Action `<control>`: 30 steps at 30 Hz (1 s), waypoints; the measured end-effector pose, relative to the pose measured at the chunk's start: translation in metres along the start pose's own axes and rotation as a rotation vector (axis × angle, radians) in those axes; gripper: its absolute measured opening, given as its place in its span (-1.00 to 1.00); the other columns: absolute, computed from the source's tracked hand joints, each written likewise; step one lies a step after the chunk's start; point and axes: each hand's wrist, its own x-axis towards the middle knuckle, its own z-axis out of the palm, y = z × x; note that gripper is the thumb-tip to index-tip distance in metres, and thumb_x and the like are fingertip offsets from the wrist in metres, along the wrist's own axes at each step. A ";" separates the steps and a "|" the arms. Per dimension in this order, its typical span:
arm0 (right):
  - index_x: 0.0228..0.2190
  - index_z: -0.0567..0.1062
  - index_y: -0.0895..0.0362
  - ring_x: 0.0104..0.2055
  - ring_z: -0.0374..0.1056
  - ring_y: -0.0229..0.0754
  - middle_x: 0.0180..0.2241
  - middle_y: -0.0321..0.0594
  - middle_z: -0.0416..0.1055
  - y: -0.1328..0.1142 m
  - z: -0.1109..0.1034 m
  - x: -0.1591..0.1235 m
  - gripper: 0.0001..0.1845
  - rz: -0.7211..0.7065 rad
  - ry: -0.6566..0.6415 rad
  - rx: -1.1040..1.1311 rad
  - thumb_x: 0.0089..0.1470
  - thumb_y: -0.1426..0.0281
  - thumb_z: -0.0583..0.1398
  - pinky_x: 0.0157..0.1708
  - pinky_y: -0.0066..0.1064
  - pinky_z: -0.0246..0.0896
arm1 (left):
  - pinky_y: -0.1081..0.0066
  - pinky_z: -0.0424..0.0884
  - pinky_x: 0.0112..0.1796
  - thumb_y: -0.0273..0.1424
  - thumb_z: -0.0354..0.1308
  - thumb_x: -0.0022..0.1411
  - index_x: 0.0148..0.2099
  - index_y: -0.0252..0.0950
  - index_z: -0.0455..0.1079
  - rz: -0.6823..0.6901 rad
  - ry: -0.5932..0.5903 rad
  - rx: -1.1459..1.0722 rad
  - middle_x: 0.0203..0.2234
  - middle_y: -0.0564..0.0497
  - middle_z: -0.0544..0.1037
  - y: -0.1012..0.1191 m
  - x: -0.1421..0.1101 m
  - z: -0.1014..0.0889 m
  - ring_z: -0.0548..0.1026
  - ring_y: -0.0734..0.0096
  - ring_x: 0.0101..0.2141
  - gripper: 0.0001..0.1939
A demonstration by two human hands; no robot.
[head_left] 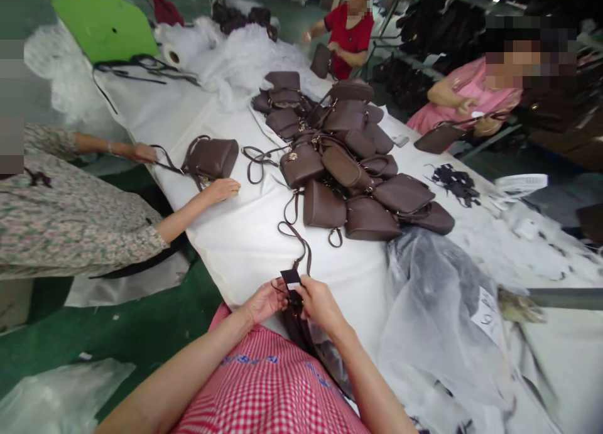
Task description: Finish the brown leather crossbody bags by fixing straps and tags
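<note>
Close to my body, my right hand (321, 303) pinches a small black hang tag (290, 277) with a white label on it. My left hand (267, 302) is closed at the tag's left side, where a thin dark cord loop shows at the fingertips. Below both hands a dark brown handbag (296, 327) rests against my apron, partly hidden by my hands. A long brown strap (296, 236) runs from it up the table. Beyond lies a heap of brown handbags (325, 211), some with gold-coloured metal fittings.
A white-covered table (245, 233) spreads ahead. At right sit a clear plastic bag (433, 321) and a pile of black tags (456, 184). On the left a co-worker's hands (221, 190) handle another handbag (211, 157). Two people work across the table. Plastic wrap (245, 57) lies at the far end.
</note>
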 end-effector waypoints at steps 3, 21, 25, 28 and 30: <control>-0.28 0.30 0.06 -0.52 0.43 -0.26 -0.47 -0.35 0.40 0.004 0.005 0.002 -0.80 0.049 -0.048 0.483 0.15 0.20 0.05 -0.56 -0.50 0.29 | 0.45 0.36 -0.36 -0.33 0.28 0.11 -0.24 -0.37 0.44 0.012 -0.019 0.061 -0.43 -0.03 0.55 0.000 0.001 -0.002 0.48 0.45 -0.45 -0.78; -0.17 0.53 0.11 -0.23 0.47 -0.01 -0.28 0.00 0.55 -0.026 -0.001 0.016 -0.75 -0.133 -0.027 -0.713 0.18 0.39 0.09 -0.27 -0.29 0.25 | 0.43 0.40 -0.29 -0.38 0.39 -0.06 -0.17 -0.41 0.48 0.121 -0.059 0.470 -0.38 -0.04 0.53 0.019 -0.012 0.029 0.48 0.42 -0.36 -0.63; -0.16 0.51 0.09 -0.15 0.43 -0.13 -0.21 -0.11 0.51 -0.008 0.000 0.017 -0.74 -0.274 -0.014 -0.495 0.12 0.47 0.11 -0.16 -0.36 0.27 | 0.48 0.40 -0.43 -0.39 0.36 -0.07 -0.09 -0.36 0.44 0.109 -0.028 0.798 -0.36 -0.01 0.53 0.035 -0.019 0.044 0.48 0.45 -0.44 -0.56; -0.04 0.44 0.09 0.02 0.33 -0.07 0.01 -0.05 0.37 0.023 -0.001 0.002 -0.62 -0.340 0.153 -0.329 0.05 0.39 0.19 -0.03 -0.28 0.24 | 0.50 0.35 -0.53 -0.38 0.27 -0.01 -0.12 -0.37 0.45 0.070 0.053 1.038 -0.46 0.02 0.52 0.058 -0.033 0.043 0.45 0.47 -0.55 -0.65; 0.03 0.37 0.12 0.04 0.32 0.00 0.06 0.01 0.33 0.043 0.000 -0.012 -0.51 -0.230 0.229 -0.343 0.03 0.31 0.20 -0.03 -0.21 0.24 | 0.51 0.35 -0.51 -0.39 0.22 0.01 -0.17 -0.36 0.47 0.079 0.107 1.167 -0.45 0.02 0.52 0.082 -0.048 0.032 0.46 0.48 -0.54 -0.71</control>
